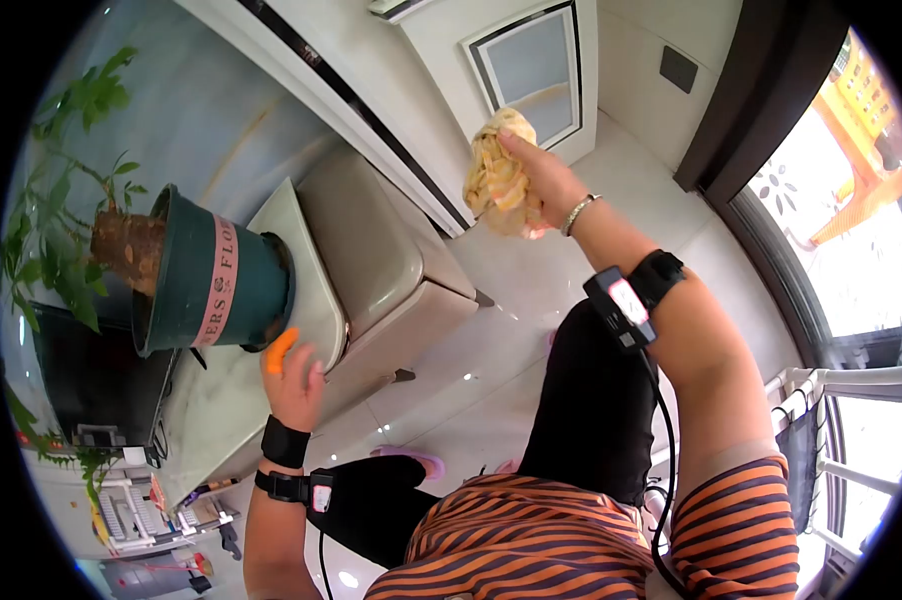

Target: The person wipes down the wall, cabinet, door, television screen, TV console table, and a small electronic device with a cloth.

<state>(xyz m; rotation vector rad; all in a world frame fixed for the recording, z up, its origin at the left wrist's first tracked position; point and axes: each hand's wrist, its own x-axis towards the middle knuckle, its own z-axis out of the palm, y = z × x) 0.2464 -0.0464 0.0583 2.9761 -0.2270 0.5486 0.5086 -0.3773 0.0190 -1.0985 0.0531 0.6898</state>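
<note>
My right hand [543, 178] is closed around a crumpled yellow-and-white cloth [499, 178], raised in front of the white cabinet door. My left hand [293, 388] is slightly blurred, fingers apart, beside the marble-look top [316, 285]. Something bright orange [282, 350] covers one of its fingers. Just beyond the fingertips stands a dark green plant pot [206, 275] with a pink lettered band, a thick brown trunk [126, 250] and green leaves [56, 240]. Whether the left fingers touch the pot or the top cannot be made out.
A beige cabinet [371, 220] with rounded edges adjoins the marble-look top. A dark screen [96, 380] sits behind the pot, and cluttered shelves [141, 515] lie lower left. On the right are a dark door frame [736, 130], a yellow chair [856, 150] and a white rack [851, 380].
</note>
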